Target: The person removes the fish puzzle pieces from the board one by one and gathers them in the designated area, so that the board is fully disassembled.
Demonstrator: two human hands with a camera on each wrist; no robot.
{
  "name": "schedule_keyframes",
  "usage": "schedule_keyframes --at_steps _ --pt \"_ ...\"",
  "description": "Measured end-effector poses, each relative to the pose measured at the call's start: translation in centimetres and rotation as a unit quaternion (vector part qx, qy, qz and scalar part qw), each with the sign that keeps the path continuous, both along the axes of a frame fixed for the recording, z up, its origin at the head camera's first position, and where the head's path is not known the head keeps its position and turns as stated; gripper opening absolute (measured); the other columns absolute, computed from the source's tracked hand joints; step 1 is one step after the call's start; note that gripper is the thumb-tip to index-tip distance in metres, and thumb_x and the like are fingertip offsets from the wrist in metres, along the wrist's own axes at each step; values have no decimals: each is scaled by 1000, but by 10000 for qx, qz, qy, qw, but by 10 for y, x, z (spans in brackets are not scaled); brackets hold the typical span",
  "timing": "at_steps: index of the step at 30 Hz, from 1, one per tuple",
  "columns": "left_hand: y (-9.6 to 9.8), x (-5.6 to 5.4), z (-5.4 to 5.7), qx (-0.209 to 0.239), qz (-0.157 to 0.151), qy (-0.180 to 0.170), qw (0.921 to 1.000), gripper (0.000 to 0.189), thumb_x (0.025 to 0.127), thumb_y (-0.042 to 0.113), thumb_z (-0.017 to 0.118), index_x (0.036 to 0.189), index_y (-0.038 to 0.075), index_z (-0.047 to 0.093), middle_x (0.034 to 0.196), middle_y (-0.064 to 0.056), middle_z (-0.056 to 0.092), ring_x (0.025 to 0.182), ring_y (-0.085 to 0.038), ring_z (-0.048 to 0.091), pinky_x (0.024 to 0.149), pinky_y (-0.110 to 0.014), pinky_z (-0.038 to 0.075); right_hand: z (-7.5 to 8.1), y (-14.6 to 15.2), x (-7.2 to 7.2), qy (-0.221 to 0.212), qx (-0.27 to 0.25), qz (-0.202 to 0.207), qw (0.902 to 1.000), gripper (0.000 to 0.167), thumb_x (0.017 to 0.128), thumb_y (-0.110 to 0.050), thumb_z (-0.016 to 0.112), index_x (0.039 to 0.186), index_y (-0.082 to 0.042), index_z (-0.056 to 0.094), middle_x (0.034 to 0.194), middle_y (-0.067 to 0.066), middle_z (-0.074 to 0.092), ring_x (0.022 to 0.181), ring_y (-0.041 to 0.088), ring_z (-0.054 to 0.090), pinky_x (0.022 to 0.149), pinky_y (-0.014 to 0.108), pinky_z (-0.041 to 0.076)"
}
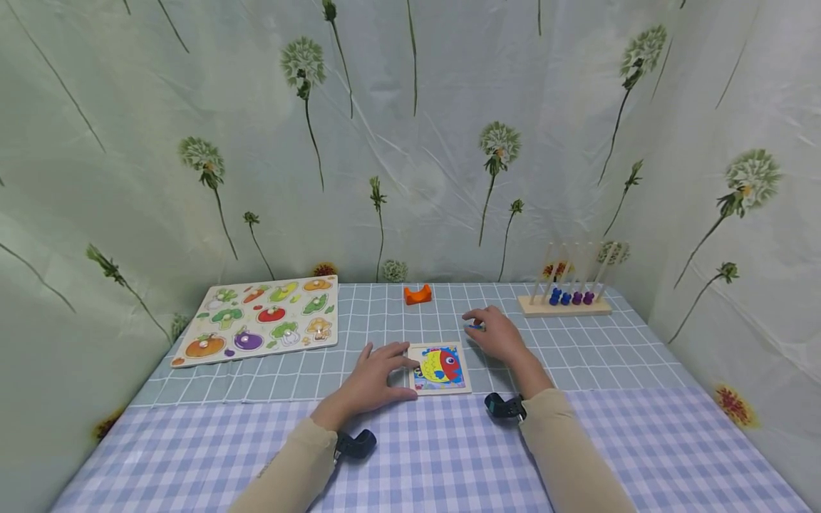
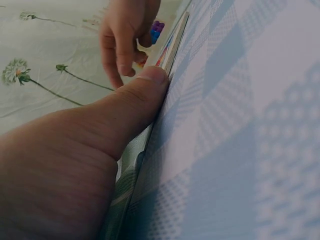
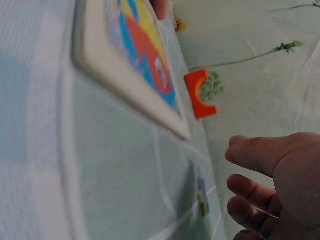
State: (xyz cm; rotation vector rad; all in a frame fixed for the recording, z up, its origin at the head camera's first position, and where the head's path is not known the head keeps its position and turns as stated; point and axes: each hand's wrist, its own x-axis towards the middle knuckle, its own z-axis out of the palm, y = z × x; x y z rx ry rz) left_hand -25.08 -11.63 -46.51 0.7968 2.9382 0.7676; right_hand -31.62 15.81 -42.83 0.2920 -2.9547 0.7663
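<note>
left hand (image 1: 372,381), fingers spread wide, touches the left side of the square, pale-framed red-and-yellow fish puzzle (image 1: 444,369); farther right, right hand (image 1: 495,333), empty, part-curled, hovers above a small blue-and-yellow piece (image 3: 202,197): seemingly a pick-up, wanting a lower pinch.

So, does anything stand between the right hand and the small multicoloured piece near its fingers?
Nothing visible: the right wrist view shows only a gap between the right hand and the small piece on the gridded cloth. The fish puzzle and orange object lie off to the side.
</note>
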Motion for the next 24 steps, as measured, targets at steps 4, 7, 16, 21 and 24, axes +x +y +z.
schedule_keyframes --at_steps 4,7,16,21,24 --pt "0 0 2 -12 26 -35 10000 54 82 54 76 129 30 66 157 -2 45 150 -26 34 123 -67 6 6 -9 3 -163 -299 245 9991 29 95 -23 68 122 -15 70 110 9 63 93 22 58 84 38 55" --pt "1 0 3 -22 51 -64 10000 54 82 54 76 129 30 66 157 -2 45 150 -26 34 123 -67 6 10 -16 5 -291 -380 454 9978 28 94 -21 68 121 -15 70 110 8 64 93 21 57 84 36 55" --pt "1 0 2 1 69 -16 10000 53 82 54 76 128 30 67 156 -2 46 150 -26 35 122 -69 6 12 -38 14 -542 -218 999 9933 24 94 -20 69 118 -20 72 106 3 63 89 17 55 81 31 54" --pt "2 1 3 18 53 23 10000 52 81 53 77 127 29 68 156 -3 46 149 -27 36 122 -69 7 8 -48 18 -609 -151 1399 9882 21 93 -21 70 114 -23 74 103 0 63 87 15 54 78 30 51" --pt "2 1 3 47 15 71 10000 52 81 53 77 126 29 68 155 -4 47 148 -28 37 121 -70 8 3 -50 19 -624 -112 1579 9854 20 93 -19 70 112 -23 75 101 -1 62 85 14 54 77 29 49"
